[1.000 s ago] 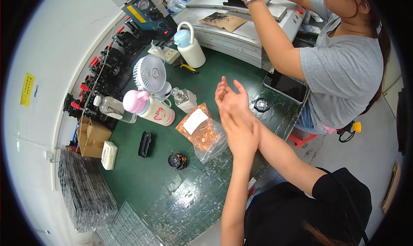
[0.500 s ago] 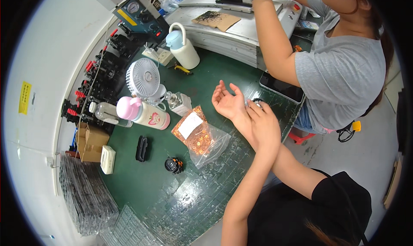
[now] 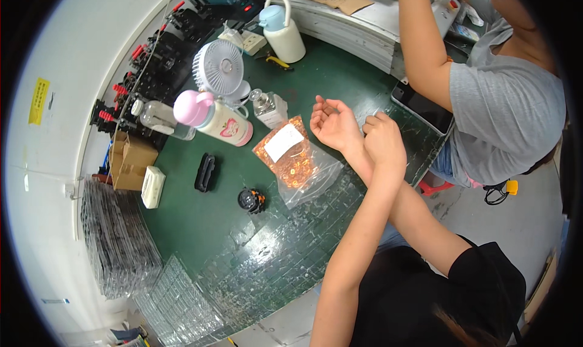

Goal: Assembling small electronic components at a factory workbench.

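My forearms cross in front of me, left over right. My left hand (image 3: 385, 137) is closed, its back up and knuckles bent, beside my right wrist. What its fingers hold, if anything, is hidden. Palm up, my right hand (image 3: 334, 125) is open, with loosely curled fingers and nothing visible in it. Closest to it lies a clear plastic bag (image 3: 297, 175) of small orange-copper ring-like parts, with a white label (image 3: 283, 142) on it. Left of the bag sit a round black-and-orange part (image 3: 251, 200) and a long black tray-like piece (image 3: 206, 172).
On the green table (image 3: 243, 250) stand a pink-lidded bottle (image 3: 228, 128), a glass bottle (image 3: 269, 109), a fan (image 3: 218, 68) and a white jug (image 3: 284, 40). A phone (image 3: 423, 107) lies near a co-worker in a grey shirt (image 3: 498, 104). Stacked clear trays (image 3: 118, 238) stand left.
My left hand's fingers, stretched over my right wrist before, have curled closed and lifted slightly off it. The view has shifted, so the table things appear higher and mostly farther right.
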The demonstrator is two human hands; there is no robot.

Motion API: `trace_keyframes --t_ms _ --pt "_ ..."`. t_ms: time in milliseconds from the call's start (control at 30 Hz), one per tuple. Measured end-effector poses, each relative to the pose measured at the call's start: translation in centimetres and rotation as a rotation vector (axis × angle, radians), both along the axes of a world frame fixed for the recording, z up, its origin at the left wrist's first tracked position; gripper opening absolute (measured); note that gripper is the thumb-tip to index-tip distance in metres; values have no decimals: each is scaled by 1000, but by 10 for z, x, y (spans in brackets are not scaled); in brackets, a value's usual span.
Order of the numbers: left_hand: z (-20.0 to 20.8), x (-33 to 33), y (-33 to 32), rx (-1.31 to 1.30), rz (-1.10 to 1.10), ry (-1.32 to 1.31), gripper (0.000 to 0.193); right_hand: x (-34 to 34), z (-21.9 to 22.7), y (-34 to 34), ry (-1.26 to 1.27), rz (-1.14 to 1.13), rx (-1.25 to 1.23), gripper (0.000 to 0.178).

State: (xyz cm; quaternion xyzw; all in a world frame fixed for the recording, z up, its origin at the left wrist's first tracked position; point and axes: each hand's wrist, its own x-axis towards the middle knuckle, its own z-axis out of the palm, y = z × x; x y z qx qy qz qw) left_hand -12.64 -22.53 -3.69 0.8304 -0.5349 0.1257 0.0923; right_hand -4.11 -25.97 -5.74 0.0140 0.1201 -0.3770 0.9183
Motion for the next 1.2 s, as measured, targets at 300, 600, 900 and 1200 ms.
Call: trace_keyframes --t_ms 300,600,900,1200 --pt "58 52 36 -9 -196 519 16 -3 52 39 398 208 -1410 10" --pt "90 211 199 -564 60 1430 13 -39 73 57 1005 665 -2030 18" --pt "30 221 216 -729 -39 1820 17 -8 57 68 1120 332 -2252 15" --pt "16 226 221 -781 -44 1986 15 1 52 76 1145 369 -2294 13"
